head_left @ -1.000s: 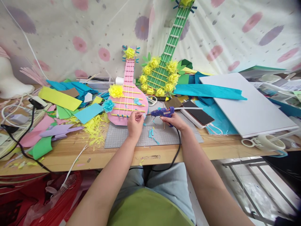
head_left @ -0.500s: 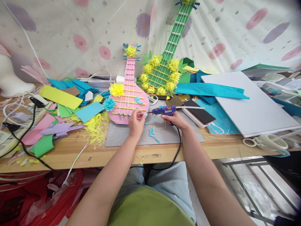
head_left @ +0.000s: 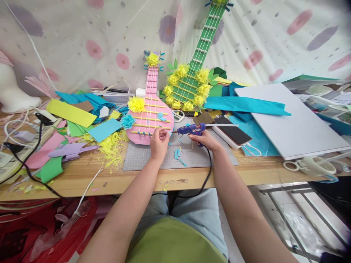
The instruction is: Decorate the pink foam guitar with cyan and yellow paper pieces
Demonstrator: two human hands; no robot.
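Pointing its nozzle toward the left hand [head_left: 159, 141]: one blue glue gun [head_left: 194, 129], long axis roughly parallel to the front edge of the bench [head_left: 109, 184], above one grey cutting mat [head_left: 197, 160]. Right hand [head_left: 202, 138]: grip closed round the handle. Left hand: grip narrow, pinching one small light-blue piece [head_left: 170, 134]; nozzle contact unclear. Toward the bench's left end: one pink paper guitar [head_left: 150, 114], three flowers (two yellow, one blue), lower edge partly hidden by the left hand. Toward the rear edge: one green paper guitar [head_left: 188, 86]. Toward the right end: one phone [head_left: 233, 130], one white board [head_left: 290, 124].

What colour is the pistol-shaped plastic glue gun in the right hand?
The glue gun is deep bluish purple; the head view shows it best.
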